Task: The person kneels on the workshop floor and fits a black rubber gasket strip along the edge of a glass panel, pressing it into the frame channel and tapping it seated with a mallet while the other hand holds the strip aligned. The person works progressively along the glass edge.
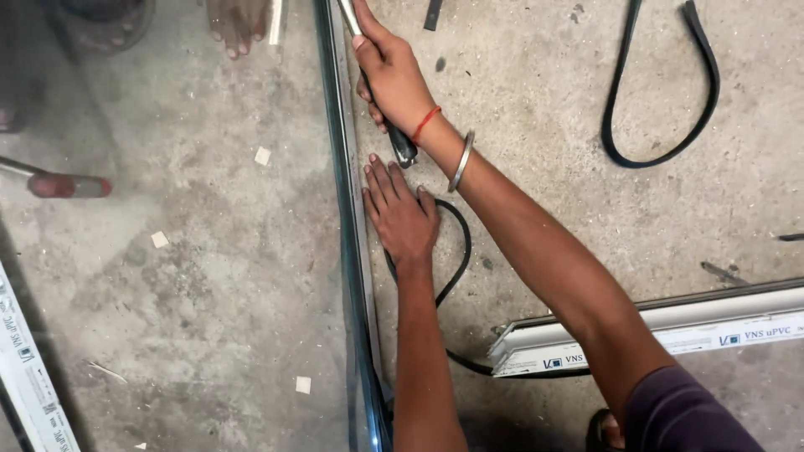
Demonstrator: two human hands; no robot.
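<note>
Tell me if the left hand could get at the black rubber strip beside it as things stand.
Probably yes. The left hand lies flat on the floor by the glass edge, and the black rubber strip curves right past it with nothing between. The right hand works higher up.

Two hands work at the pane's edge: the left hand and the right hand. One glass pane lies on the floor. There are two white frame bars, one near right, one near left. Two black rubber strips show: one far right, one under the arms. One red-handled tool lies left. Four small white chips dot the pane.
</note>
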